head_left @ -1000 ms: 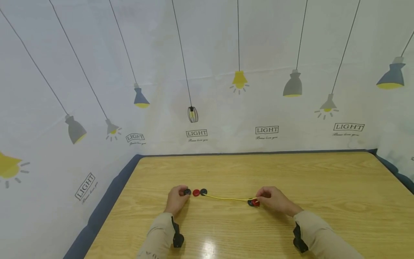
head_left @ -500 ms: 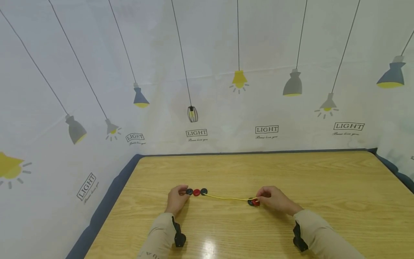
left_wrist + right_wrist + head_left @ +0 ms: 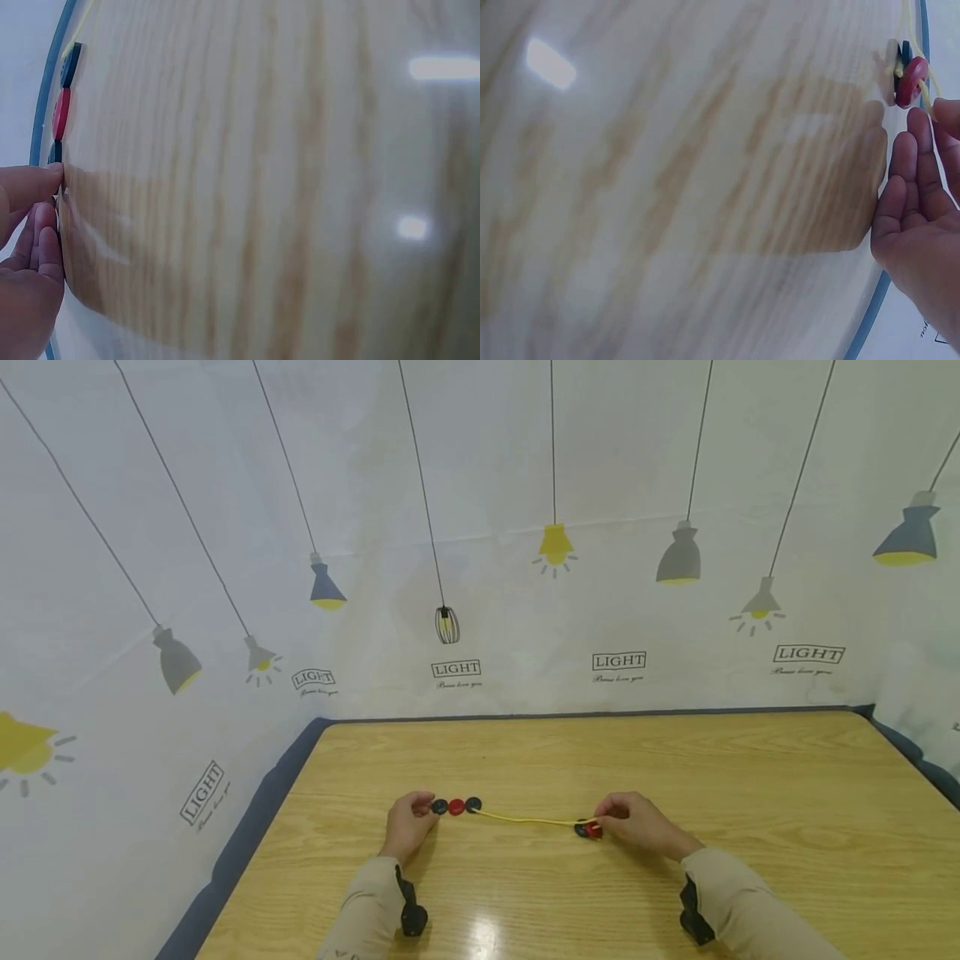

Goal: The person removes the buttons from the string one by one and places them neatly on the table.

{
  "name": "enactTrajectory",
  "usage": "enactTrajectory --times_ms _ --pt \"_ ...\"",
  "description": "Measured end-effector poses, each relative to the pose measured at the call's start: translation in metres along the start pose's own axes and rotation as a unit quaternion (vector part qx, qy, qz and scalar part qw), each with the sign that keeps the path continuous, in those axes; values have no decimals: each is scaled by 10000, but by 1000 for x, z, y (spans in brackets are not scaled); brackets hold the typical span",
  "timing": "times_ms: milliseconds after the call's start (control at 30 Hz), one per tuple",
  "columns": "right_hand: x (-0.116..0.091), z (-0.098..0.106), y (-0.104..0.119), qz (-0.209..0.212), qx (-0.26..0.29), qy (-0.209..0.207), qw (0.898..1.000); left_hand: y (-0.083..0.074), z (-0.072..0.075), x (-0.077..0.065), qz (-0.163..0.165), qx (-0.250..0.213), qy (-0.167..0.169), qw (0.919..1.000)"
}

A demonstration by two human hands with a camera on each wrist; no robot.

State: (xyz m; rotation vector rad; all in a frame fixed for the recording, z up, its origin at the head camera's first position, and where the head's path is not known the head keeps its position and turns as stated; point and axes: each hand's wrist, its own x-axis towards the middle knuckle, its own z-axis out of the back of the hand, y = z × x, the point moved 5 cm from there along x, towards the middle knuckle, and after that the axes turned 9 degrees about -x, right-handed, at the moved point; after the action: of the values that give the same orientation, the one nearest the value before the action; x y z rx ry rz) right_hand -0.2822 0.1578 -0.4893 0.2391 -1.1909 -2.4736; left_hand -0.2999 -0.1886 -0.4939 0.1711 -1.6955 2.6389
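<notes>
My left hand [image 3: 407, 827] holds the edge of a dark round button [image 3: 439, 807] between thumb and fingers; the thumb hides part of it in the left wrist view. A red button [image 3: 456, 807] and another dark button [image 3: 473, 805] lie in a row with it on the table. From that far dark button a yellow cord [image 3: 525, 819] runs right across the wood. My right hand [image 3: 637, 822] pinches the cord near its end. A red button [image 3: 912, 82] with the cord passing through it hangs against a dark button [image 3: 581, 828], close to the right fingertips.
The wooden table [image 3: 675, 760] reaches back to a white wall covering [image 3: 517, 610] printed with lamps. A dark blue edge [image 3: 247, 827] borders the table. Black wrist cameras [image 3: 414, 918] sit below both sleeves.
The left-hand dark button has shifted slightly right and now sits against the red one, closing the small gap. The right hand and the cord look nearly unchanged.
</notes>
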Motion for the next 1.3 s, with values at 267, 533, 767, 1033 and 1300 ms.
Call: enactTrajectory --times_ms 267,533,767,1033,1300 --pt "0 0 1 31 -1 -9 10000 0 2 -1 -38 -29 -4 10000" --pt "2 1 1 74 -119 -182 9997 -15 -9 0 -311 -283 188 9989" --pt "5 0 3 90 92 -205 9997 -34 -41 -5 -542 -615 660 9945" --pt "4 1 10 158 158 -259 9994 -75 -78 -29 -839 -1088 1005 9854" --pt "6 1 16 350 127 -296 9989 -76 -126 -35 -654 -1439 1134 9809"
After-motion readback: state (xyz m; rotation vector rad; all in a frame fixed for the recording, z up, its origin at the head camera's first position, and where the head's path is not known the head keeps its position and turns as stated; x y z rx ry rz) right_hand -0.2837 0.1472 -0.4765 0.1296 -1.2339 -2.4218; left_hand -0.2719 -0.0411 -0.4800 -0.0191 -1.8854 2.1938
